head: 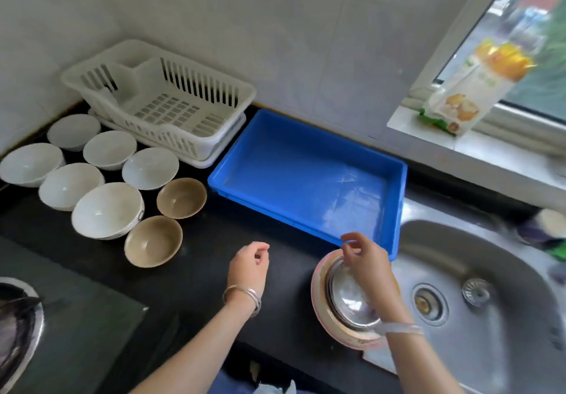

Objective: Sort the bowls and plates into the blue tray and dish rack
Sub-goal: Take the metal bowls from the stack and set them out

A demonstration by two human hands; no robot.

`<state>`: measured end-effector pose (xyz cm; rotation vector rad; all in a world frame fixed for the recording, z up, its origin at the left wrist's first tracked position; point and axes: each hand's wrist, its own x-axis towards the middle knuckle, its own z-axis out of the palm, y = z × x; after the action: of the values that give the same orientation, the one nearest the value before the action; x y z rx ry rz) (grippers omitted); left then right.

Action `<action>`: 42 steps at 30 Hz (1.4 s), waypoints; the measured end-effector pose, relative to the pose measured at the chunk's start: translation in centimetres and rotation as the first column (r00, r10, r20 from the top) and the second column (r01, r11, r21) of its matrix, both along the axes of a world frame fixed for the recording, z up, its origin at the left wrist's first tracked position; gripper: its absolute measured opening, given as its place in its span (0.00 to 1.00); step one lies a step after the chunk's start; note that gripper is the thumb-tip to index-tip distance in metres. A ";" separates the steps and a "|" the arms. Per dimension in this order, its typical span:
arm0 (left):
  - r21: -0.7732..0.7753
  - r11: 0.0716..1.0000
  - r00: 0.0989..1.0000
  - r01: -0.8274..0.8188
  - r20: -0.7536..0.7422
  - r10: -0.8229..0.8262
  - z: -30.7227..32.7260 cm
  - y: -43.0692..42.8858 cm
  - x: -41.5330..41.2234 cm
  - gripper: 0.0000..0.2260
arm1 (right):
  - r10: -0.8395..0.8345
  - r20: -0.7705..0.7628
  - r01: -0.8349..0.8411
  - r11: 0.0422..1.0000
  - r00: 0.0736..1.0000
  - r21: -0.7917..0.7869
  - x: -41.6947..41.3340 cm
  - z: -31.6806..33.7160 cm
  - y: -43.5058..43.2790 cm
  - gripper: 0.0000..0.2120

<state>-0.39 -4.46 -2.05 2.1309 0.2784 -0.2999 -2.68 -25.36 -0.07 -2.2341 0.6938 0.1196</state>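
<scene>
just in front of the blue tray's [306,173] near right corner, the right hand [366,266] hangs over a stack of plates [346,301], fingers curled at the stack's far rim; whether they pinch it i cannot tell. steel plates lie on a pink-rimmed plate [320,295]. nearer the tray's middle, the left hand [249,266] hovers loosely curled, holding nothing. white bowls [107,210] and brown bowls [180,197] stand left of the tray, the dish rack [171,102] at its far left.
</scene>
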 end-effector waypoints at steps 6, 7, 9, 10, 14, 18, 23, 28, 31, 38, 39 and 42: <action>-0.010 0.939 0.939 0.343 0.012 -0.343 0.7 -7.9 -1.7 0.11 | -0.105 -0.032 0.091 0.952 0.994 -0.292 -5.8 -0.6 -4.9 0.09; 0.006 0.924 0.924 0.383 0.012 -0.383 0.7 -8.7 -2.0 0.12 | -0.101 -0.051 0.080 0.948 0.994 -0.308 -6.4 -0.7 -5.2 0.09; 0.057 0.904 0.904 0.425 0.017 -0.426 0.5 -9.7 -2.4 0.13 | -0.085 -0.091 0.050 0.941 0.992 -0.336 -7.2 -1.0 -5.4 0.10; 0.087 0.898 0.901 0.431 0.023 -0.434 0.4 -9.9 -2.5 0.13 | -0.076 -0.109 0.033 0.936 0.991 -0.350 -7.5 -1.1 -5.4 0.10; 0.179 0.876 0.890 0.448 -0.001 -0.455 0.0 -10.5 -2.6 0.13 | -0.062 -0.122 0.012 0.927 0.991 -0.375 -7.5 -1.2 -5.2 0.11; 0.203 0.868 0.889 0.452 -0.028 -0.457 -0.2 -10.8 -2.8 0.13 | -0.061 -0.132 0.009 0.932 0.989 -0.363 -7.3 -1.2 -5.0 0.10; 0.118 0.898 0.906 0.423 -0.038 -0.422 -0.2 -11.0 -2.9 0.12 | -0.123 -0.108 0.085 0.949 0.986 -0.303 -7.3 -0.9 -5.6 0.06; 0.101 0.910 0.916 0.402 -0.058 -0.398 0.0 -11.0 -2.7 0.09 | -0.157 -0.081 0.137 0.967 0.984 -0.215 -7.9 -0.5 -6.4 0.06; 0.145 0.905 0.917 0.399 -0.059 -0.395 0.0 -11.2 -2.6 0.04 | -0.178 -0.041 0.167 0.968 0.983 -0.186 -8.4 -0.2 -7.2 0.05; 0.244 0.882 0.909 0.403 0.004 -0.417 0.7 -11.8 -2.7 0.05 | -0.281 0.028 0.281 0.960 0.959 -0.005 -9.4 0.9 -9.0 0.07; 0.215 0.885 0.906 0.413 0.000 -0.423 0.8 -11.9 -2.7 0.06 | -0.288 0.031 0.287 0.957 0.957 0.030 -9.5 1.0 -9.1 0.06; 0.139 0.902 0.912 0.410 -0.025 -0.410 1.2 -12.1 -2.8 0.06 | -0.316 0.029 0.312 0.946 0.948 0.093 -9.7 1.1 -9.2 0.06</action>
<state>-3.23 -16.57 -0.83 2.3210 -0.1655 -0.5319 -12.39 -34.54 1.02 -2.0085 0.9913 -0.0566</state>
